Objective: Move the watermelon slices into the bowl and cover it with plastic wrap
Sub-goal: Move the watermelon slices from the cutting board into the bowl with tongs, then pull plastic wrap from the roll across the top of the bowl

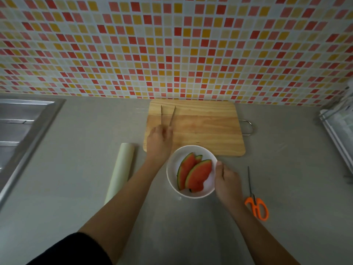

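Observation:
A white bowl (172, 175) sits on the grey counter just in front of the wooden cutting board (202, 123). Three watermelon slices (194, 174) lie in it, rind to the left. My right hand (226, 178) grips the bowl's right rim, thumb on the edge. My left hand (159, 141) is over the board's left front corner and holds metal tongs (168, 115), whose open tips point away over the board. A roll of plastic wrap (120, 172) lies left of the bowl, beside my left forearm.
Orange-handled scissors (256, 201) lie on the counter right of the bowl. A steel sink (21, 129) fills the left edge. A rack with white items (340, 129) stands at the far right. A tiled wall rises right behind the board.

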Demonstrator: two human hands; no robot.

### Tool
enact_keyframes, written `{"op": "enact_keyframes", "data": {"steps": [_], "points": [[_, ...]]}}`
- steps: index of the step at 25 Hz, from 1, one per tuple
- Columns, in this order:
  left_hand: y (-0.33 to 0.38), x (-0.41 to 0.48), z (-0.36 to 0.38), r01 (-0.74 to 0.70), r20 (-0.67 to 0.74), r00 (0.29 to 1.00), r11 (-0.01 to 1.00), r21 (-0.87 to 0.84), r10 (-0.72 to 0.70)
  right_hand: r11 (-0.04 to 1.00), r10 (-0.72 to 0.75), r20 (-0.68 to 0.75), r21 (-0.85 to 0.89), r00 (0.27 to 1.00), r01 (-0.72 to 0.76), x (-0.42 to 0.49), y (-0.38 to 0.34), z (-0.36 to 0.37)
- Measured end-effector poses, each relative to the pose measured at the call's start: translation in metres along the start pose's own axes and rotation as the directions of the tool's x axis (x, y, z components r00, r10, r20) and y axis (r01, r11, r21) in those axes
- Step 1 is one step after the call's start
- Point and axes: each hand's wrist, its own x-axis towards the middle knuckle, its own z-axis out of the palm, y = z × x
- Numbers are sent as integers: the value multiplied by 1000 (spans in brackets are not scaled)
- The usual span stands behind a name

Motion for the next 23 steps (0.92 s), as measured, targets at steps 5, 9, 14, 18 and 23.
{"op": "enact_keyframes", "data": {"steps": [5,9,14,18,23], "points": [[-21,-88,-26,169,234,964,971,-169,-128,998,-71,-29,-2,997,71,-14,-8,-6],[-36,-117,-36,217,263,953,943,-251,-150,987,-138,18,-78,990,139,-39,-4,-14],[-48,-141,-33,209,255,955,952,-222,-151,990,-105,52,-87,993,109,-63,7,-18],[-48,-147,-29,220,216,960,959,-179,-180,987,-112,68,-104,991,119,-66,9,-17],[-41,-142,-51,120,83,990,991,-66,-114,983,-145,73,-106,987,152,-67,10,-17]]}}
